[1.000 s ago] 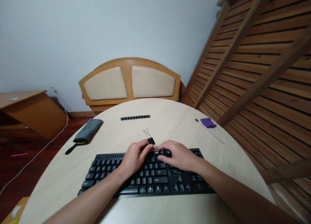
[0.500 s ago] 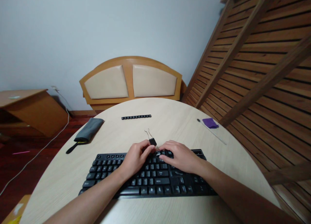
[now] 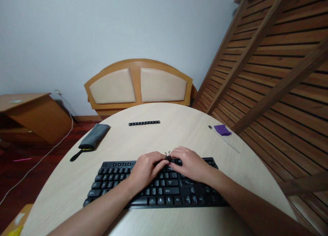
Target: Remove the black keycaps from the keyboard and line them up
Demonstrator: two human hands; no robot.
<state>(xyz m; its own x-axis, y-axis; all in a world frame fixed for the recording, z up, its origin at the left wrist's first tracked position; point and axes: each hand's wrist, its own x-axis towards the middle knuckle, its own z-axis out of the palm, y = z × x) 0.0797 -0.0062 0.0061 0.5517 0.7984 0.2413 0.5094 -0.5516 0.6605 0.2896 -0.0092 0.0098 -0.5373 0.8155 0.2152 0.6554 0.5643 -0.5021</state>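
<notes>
A black keyboard lies across the near part of the table, its top row showing bare switch sockets at the left. Above its upper edge a small black keycap puller with thin wire loops stands close to upright between my hands. My left hand pinches it from the left with thumb and fingertips. From the right, the curled thumb and fingers of my right hand close at the puller too. My fingers hide the puller's lower end and any keycap there. Farther back, a straight row of loose black keycaps rests on the table.
The round wooden table carries a grey pouch with a black strap at left. At right are a thin brush and a folded purple cloth. A slatted wooden panel leans beside the table's right edge.
The keycap puller has turned from leaning away to the left to nearly upright, foreshortened between my hands. My left hand has shifted slightly right, closer to my right hand.
</notes>
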